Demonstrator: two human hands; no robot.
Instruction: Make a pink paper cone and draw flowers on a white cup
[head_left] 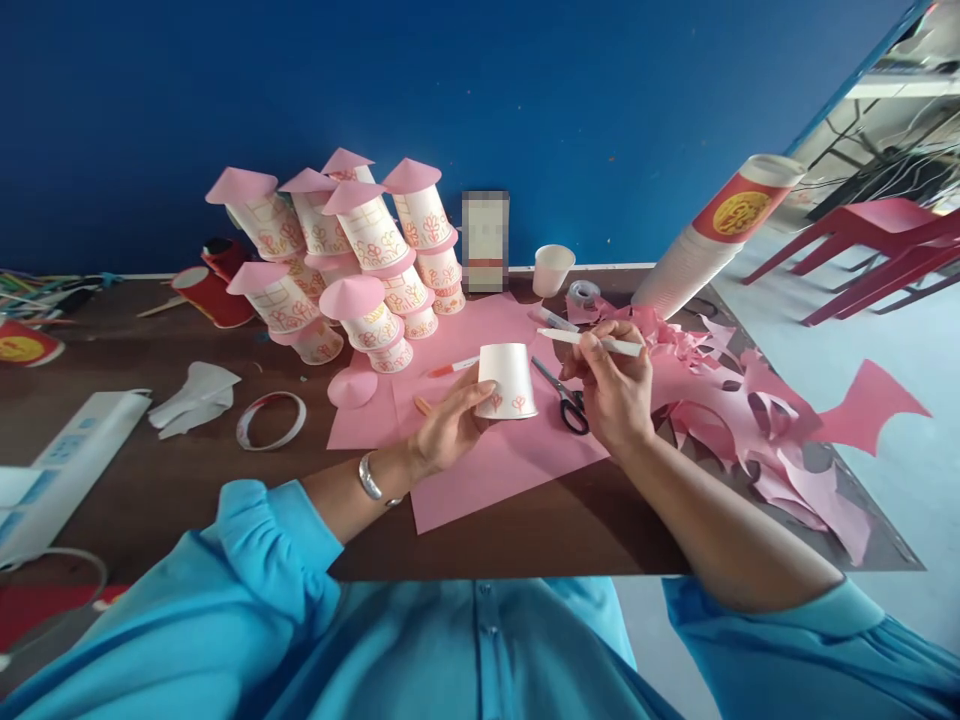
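Note:
My left hand (451, 425) grips a white paper cup (506, 372) turned upside down, with small red flowers drawn near its rim. In my right hand (619, 385) is a white marker pen (622, 346), its tip pointing left, apart from the cup. Scissors with black handles (573, 410) lie between the cup and my right hand. A red and white marker (454, 367) rests behind my left hand on pink paper (442, 500). Several decorated cup towers (367, 240) with pink cone roofs stand behind, at the left.
Pink paper scraps (772, 430) cover the right side, some past the table edge. A tall cup stack (686, 265) leans at the back right. A tape roll (271, 420), crumpled white paper (196, 398) and a power strip (75, 465) lie left. A single cup (553, 270) stands by the wall.

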